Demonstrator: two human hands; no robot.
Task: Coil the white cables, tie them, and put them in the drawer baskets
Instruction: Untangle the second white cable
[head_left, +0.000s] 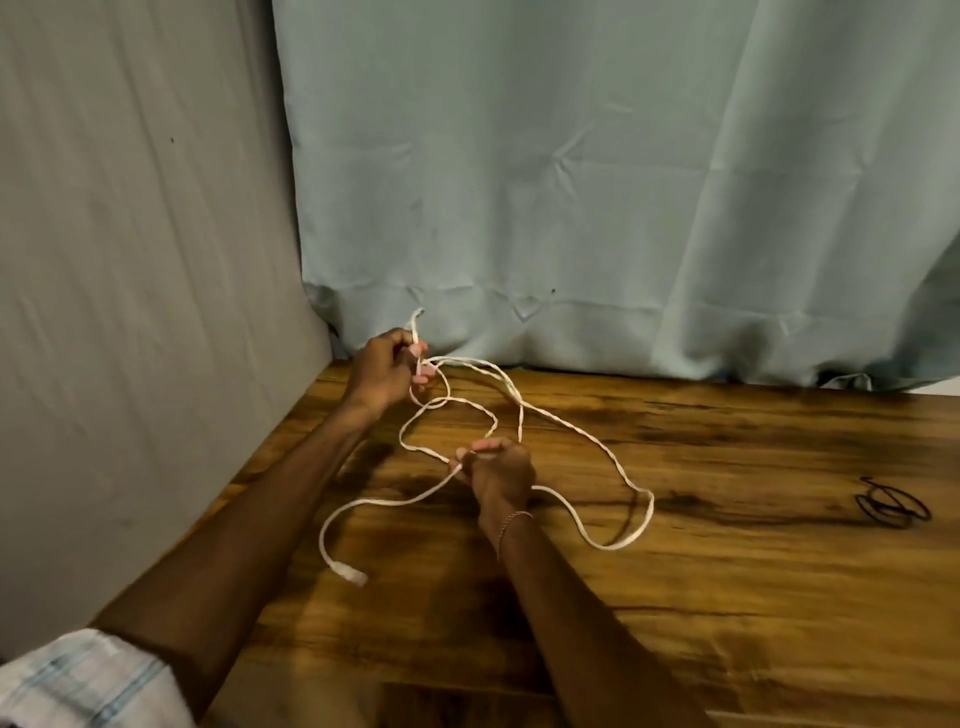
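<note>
Now, left hand: my left hand (387, 371) is raised over the far left corner of the desk, its fingers (423, 373) clenched round one end of the long thin white cable (609, 546); a short tip of the cable sticks up past my knuckles.
Right hand: my right hand (498, 473) is low over the desk and nearer to me than the left, its fingers (483, 446) pinching a strand of the same cable.
Cable: it is uncoiled and sprawls in loose loops on the brown wood-grain desk (727, 597); several strands cross each other between my two hands, and one wide loop runs out to the right of my right hand.
Free end: the white plug (350, 574) lies flat on the desk just beside my left forearm, held by neither hand.
Ties: a few thin black elastic loops (892, 506) lie in a small heap far to the right, well apart from the cable.
Backdrop: a pale blue-green curtain (571, 182) hangs behind the desk, and a grey cloth (130, 234) hangs along its left side.
Arms: a thin bracelet (511, 522) circles my right wrist; a pale checked sleeve (88, 680) covers my left upper arm.
</note>
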